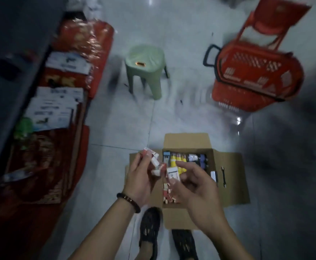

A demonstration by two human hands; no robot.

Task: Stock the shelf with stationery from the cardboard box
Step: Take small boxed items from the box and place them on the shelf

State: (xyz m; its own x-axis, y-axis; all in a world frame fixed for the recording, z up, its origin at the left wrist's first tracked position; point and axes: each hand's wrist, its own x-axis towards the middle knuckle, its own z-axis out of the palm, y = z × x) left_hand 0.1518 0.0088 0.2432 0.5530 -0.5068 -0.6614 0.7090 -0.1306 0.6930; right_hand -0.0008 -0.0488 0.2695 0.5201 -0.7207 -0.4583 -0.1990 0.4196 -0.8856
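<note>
The left hand (140, 177) grips several small red-and-white packs (154, 162) over the open cardboard box (232, 175) on the floor. The right hand (196, 186) pinches a white pack (173, 173) beside them - all print is too blurred to read.

Dim, bluish light. Glare spots shine on the floor tiles (238, 121) beyond the right hand (196, 186); motion blur smears everything farther off, and corners darken.
</note>
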